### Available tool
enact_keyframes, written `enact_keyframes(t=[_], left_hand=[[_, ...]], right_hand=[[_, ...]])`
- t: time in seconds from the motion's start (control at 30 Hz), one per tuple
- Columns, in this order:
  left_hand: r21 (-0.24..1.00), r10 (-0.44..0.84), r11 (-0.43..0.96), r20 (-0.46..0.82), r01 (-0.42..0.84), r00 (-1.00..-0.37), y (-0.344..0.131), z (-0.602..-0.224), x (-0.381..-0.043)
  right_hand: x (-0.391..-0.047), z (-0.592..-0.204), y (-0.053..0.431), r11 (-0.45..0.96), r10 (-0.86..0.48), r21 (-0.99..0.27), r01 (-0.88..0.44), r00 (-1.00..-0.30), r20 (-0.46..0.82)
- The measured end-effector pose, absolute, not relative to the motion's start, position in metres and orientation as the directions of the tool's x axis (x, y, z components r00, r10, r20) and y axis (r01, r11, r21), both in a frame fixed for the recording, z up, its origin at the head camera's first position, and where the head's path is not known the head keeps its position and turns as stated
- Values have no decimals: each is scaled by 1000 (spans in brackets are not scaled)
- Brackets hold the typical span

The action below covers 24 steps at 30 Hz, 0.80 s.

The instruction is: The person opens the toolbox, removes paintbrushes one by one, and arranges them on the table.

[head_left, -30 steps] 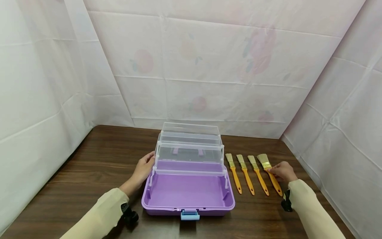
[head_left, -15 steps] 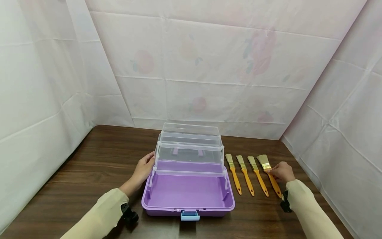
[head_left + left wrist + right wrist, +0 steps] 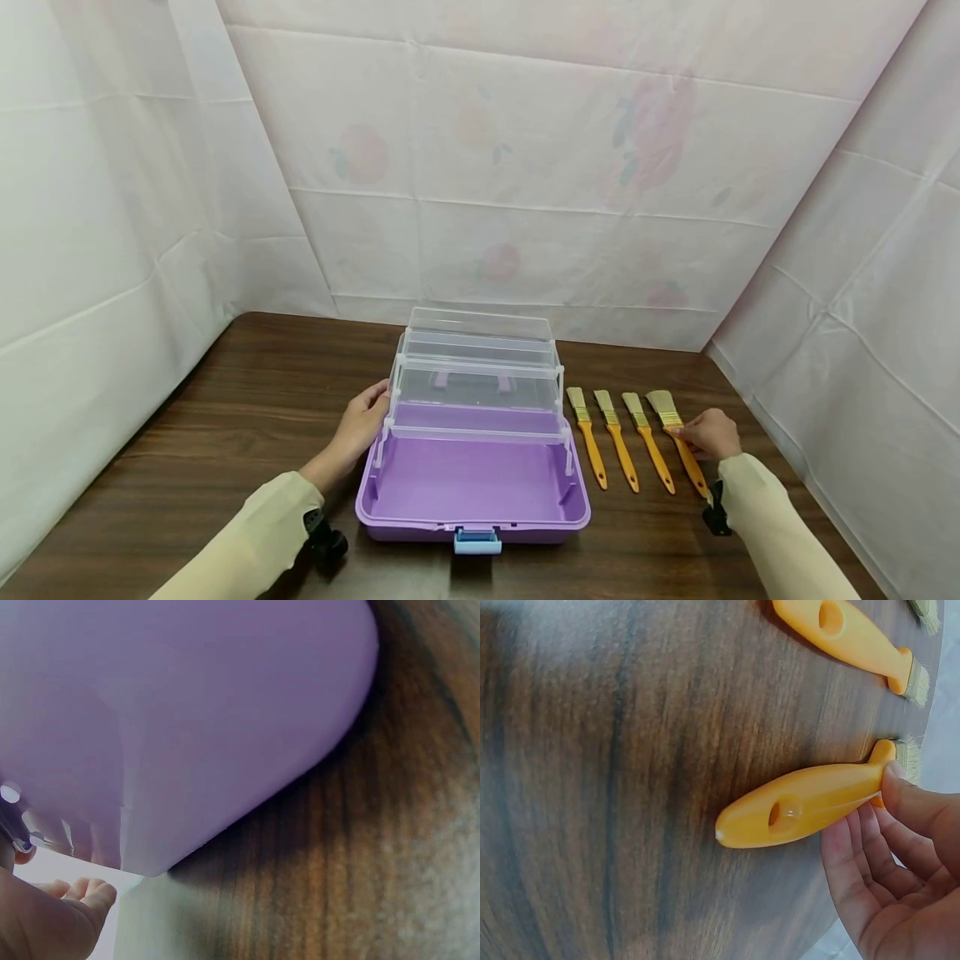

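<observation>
A purple toolbox (image 3: 472, 479) stands with its clear lid and trays (image 3: 480, 383) raised and tiered toward the back. At its left side, my left hand (image 3: 365, 421) holds the box near the raised trays. The left wrist view shows the purple side wall (image 3: 225, 712), one fingertip at its edge and other fingers loosely bent behind. To the right, my right hand (image 3: 712, 433) pinches the widest paintbrush (image 3: 688, 462) between thumb and fingers near the neck. Its yellow handle (image 3: 810, 799), with a hole at the end, shows in the right wrist view.
Several narrower paintbrushes (image 3: 624, 454) lie in a row between the toolbox and the wide one, bristles pointing away. A light blue latch (image 3: 477, 542) hangs at the box's front. White cloth (image 3: 525, 167) encloses the dark wooden table (image 3: 225, 433) at the back and sides.
My right hand and the wide paintbrush have shifted very slightly, the handle end drawing a little nearer to me. The left hand and toolbox have stayed still.
</observation>
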<state>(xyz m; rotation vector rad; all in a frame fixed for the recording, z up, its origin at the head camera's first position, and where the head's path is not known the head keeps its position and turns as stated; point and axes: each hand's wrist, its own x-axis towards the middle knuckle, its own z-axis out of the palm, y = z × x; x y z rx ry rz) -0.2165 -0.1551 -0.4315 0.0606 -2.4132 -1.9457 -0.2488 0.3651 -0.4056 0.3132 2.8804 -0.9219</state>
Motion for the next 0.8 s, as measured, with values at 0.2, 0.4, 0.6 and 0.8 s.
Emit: enact_keyframes(t=[0.2,0.4,0.6,0.8], left_hand=[[976,-57,219,6,-6,-998,-155,-431,-217],[975,-58,224,2,-11,-998,-153,-431,-217],[975,-59,224,0,-13,-998,-153,-431,-218],[977,-57,215,-2,-14,-998,-153,-429,-218]], right_hand=[[-248,-406,366,801,160,-560,212,-977,-141],[-248,-407,368,798,160,-566,208,-978,-135],[-248,-409,369,808,154,-554,200,-980,-128],[-253,-409,370,817,170,-526,236,-970,-171]])
